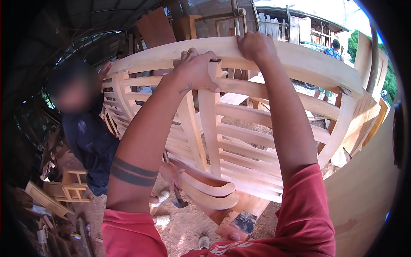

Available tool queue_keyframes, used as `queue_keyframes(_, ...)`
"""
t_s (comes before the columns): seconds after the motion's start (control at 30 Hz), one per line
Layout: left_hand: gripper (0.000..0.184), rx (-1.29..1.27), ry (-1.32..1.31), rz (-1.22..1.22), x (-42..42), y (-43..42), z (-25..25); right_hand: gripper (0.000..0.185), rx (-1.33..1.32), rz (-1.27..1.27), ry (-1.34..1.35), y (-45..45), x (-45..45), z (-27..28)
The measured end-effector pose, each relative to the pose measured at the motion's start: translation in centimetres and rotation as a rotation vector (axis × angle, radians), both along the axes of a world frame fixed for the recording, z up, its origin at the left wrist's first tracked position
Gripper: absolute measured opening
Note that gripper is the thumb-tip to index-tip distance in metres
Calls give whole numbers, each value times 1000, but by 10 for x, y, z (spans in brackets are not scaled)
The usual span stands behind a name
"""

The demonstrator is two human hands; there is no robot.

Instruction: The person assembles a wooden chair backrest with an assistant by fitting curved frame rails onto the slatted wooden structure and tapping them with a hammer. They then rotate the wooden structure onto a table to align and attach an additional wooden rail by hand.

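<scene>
A large bench of pale bare wood (325,60) stands in front of me, with a long curved top rail, horizontal slats and uprights. My left hand (195,70) grips its back where a middle upright meets the top rail, thumb down along the upright. My right hand (257,46) is closed over the top edge of the rail, further right; its fingertips are hidden behind. Below my left forearm, the curved wooden armrest (209,186) of the bench juts towards me. Beside it, another person's hand (171,173) holds a hammer (180,203), head down.
At the left, a person in a dark shirt (92,145) has a hand on the rail's far end. A small wooden frame (68,186) and offcuts lie on the left. A plywood sheet (364,184) leans at the right. Another person (333,51) is in the background.
</scene>
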State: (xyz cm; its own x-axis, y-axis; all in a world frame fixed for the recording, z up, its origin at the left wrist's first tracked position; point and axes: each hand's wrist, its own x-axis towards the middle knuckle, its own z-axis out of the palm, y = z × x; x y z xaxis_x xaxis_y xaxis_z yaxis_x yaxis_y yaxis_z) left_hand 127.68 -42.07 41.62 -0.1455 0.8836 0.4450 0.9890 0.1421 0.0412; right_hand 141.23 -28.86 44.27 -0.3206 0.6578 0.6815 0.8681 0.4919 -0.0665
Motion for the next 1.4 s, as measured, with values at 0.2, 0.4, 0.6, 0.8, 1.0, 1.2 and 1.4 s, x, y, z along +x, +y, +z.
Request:
queue_keyframes(0.2,86,173,-13,-32,-1,-33,-11,49,17,6,23,3,-1,-3)
queue_keyframes(0.4,67,128,-301,-318,18,-139,-83,50,-15,23,18,7,1,-2)
queue_keyframes(0.6,58,-154,-683,-464,9,-216,-181,50,5,-7,16,14,-4,-5)
queue_keyframes(0.8,59,-209,-1142,-412,15,-251,-265,49,-22,-1,-37,4,-1,0)
queue_keyframes(1.0,56,-283,-1125,-353,32,-257,-295,59,-101,200,-20,19,25,20)
queue_keyframes(1.2,47,-240,-928,-437,53,-249,-291,76,-158,-71,-118,17,64,20)
queue_keyframes(1.4,42,-105,-795,-570,76,-216,-283,73,-134,-53,-118,11,64,20)
